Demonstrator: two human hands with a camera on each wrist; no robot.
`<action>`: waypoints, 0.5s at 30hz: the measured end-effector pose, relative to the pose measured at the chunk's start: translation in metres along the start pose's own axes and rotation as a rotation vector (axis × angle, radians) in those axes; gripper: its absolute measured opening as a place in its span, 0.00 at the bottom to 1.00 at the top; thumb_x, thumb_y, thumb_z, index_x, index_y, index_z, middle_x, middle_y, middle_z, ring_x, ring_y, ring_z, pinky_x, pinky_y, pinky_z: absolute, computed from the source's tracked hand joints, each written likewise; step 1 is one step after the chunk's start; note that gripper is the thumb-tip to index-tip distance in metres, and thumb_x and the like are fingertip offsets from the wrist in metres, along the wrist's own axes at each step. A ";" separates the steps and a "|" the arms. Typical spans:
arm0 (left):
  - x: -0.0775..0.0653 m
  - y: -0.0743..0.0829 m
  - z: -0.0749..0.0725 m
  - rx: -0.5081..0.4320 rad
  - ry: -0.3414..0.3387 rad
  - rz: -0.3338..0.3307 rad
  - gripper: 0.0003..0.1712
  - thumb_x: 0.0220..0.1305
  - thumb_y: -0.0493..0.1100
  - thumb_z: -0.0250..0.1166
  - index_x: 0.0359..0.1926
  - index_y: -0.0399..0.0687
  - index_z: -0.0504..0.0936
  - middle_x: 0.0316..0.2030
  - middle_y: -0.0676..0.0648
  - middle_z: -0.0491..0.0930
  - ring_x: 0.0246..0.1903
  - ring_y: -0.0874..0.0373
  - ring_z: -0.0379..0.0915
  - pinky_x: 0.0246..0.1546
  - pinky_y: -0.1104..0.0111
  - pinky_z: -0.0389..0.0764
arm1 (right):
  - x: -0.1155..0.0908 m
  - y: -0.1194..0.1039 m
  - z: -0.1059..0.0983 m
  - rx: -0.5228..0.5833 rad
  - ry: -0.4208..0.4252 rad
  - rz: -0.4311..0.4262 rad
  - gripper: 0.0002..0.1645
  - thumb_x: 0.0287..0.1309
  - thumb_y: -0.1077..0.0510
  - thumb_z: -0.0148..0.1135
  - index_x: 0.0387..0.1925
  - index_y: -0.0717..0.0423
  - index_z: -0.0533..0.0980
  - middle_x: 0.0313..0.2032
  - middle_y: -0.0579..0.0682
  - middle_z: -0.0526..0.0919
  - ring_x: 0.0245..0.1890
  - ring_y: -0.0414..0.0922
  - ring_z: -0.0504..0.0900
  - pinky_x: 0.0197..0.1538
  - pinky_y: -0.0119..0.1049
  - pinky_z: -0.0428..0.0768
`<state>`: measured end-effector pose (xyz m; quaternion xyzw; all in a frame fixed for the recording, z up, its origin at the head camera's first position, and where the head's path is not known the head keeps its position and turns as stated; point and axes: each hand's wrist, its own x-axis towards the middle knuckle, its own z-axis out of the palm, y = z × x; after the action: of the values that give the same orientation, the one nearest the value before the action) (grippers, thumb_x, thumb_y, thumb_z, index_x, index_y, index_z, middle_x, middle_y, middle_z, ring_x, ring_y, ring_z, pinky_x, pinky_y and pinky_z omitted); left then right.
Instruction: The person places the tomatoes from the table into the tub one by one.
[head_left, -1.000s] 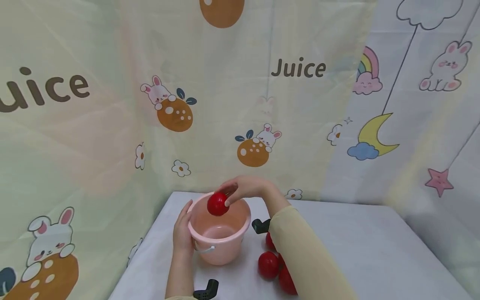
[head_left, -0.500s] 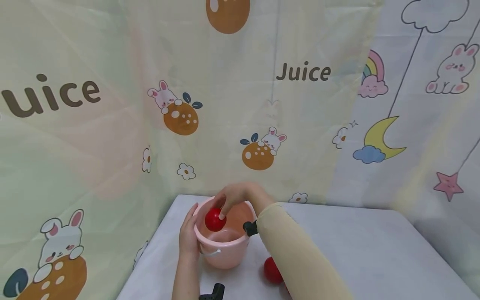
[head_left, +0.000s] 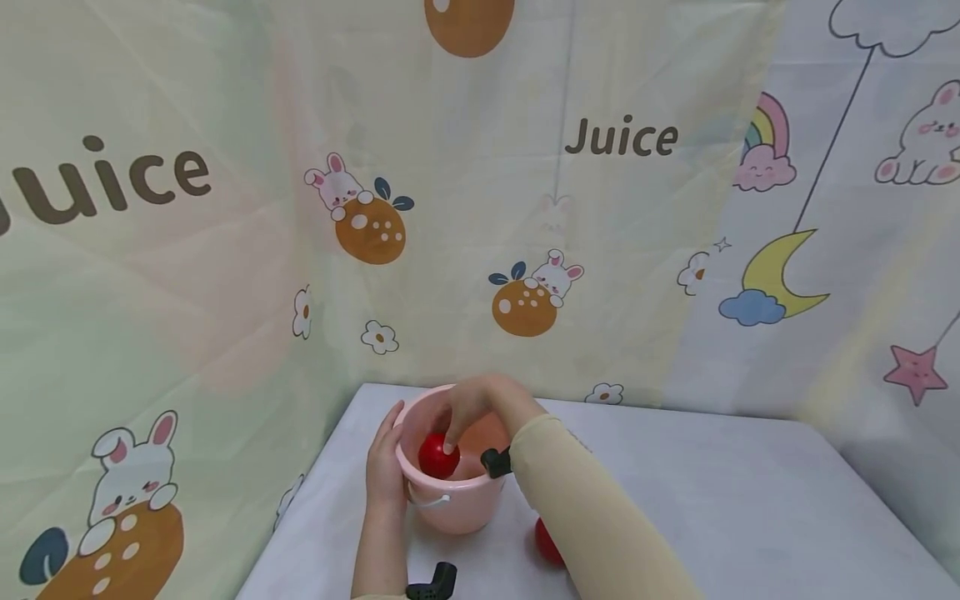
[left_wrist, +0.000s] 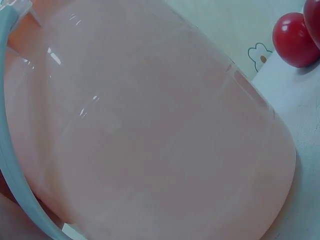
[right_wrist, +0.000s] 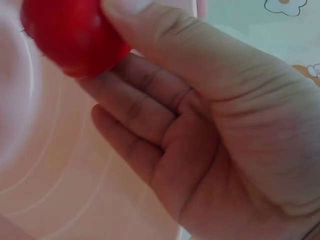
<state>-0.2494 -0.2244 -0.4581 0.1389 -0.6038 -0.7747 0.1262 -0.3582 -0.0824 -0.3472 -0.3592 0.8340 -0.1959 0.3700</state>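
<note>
Red ball (head_left: 438,456) pinched by the right hand (head_left: 475,406), thumb against fingers, inside the pink bucket (head_left: 457,507). Left hand (head_left: 386,462) along the bucket's outer side, fingers nearly straight, touching near the rim. More red balls (left_wrist: 295,41) on the white table (head_left: 697,500), near the bucket.

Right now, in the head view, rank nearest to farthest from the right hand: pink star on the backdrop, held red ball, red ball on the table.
1. Held red ball: in the right hand, within the bucket.
2. Table red ball: right of the bucket, partly behind the sleeve.
3. Pink star: far right, on the backdrop.
</note>
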 end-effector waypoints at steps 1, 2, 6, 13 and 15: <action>0.000 0.000 0.000 -0.001 0.002 -0.001 0.26 0.69 0.63 0.55 0.66 0.84 0.66 0.71 0.66 0.63 0.73 0.56 0.55 0.67 0.54 0.70 | 0.000 0.001 0.001 0.020 -0.005 -0.005 0.22 0.49 0.57 0.76 0.48 0.39 0.83 0.45 0.40 0.84 0.53 0.46 0.76 0.57 0.55 0.80; 0.000 0.000 0.000 -0.001 0.003 -0.004 0.25 0.70 0.63 0.54 0.66 0.84 0.66 0.71 0.65 0.63 0.73 0.56 0.55 0.68 0.52 0.69 | 0.001 0.002 0.001 0.042 -0.010 -0.013 0.21 0.51 0.58 0.75 0.48 0.40 0.83 0.46 0.41 0.84 0.53 0.47 0.76 0.58 0.56 0.80; 0.001 0.000 0.000 -0.006 0.002 -0.002 0.23 0.73 0.60 0.50 0.67 0.82 0.67 0.72 0.63 0.62 0.74 0.55 0.53 0.70 0.48 0.64 | 0.001 0.007 0.003 0.083 0.004 -0.025 0.17 0.55 0.56 0.71 0.48 0.41 0.83 0.46 0.42 0.84 0.53 0.48 0.75 0.58 0.57 0.79; 0.001 0.001 0.000 -0.007 -0.008 0.001 0.22 0.74 0.58 0.46 0.67 0.81 0.68 0.72 0.65 0.61 0.75 0.57 0.52 0.73 0.47 0.59 | -0.002 0.014 0.004 0.105 0.027 0.000 0.17 0.56 0.53 0.71 0.49 0.42 0.83 0.46 0.42 0.83 0.54 0.48 0.75 0.58 0.58 0.78; 0.001 0.001 0.000 -0.010 -0.006 0.000 0.22 0.75 0.58 0.46 0.67 0.80 0.68 0.72 0.65 0.62 0.75 0.57 0.52 0.73 0.47 0.59 | -0.003 0.015 0.005 0.122 0.037 -0.002 0.17 0.56 0.53 0.71 0.49 0.42 0.83 0.47 0.42 0.83 0.54 0.49 0.74 0.57 0.58 0.79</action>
<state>-0.2499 -0.2250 -0.4568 0.1358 -0.6003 -0.7782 0.1251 -0.3600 -0.0706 -0.3581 -0.3332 0.8269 -0.2532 0.3756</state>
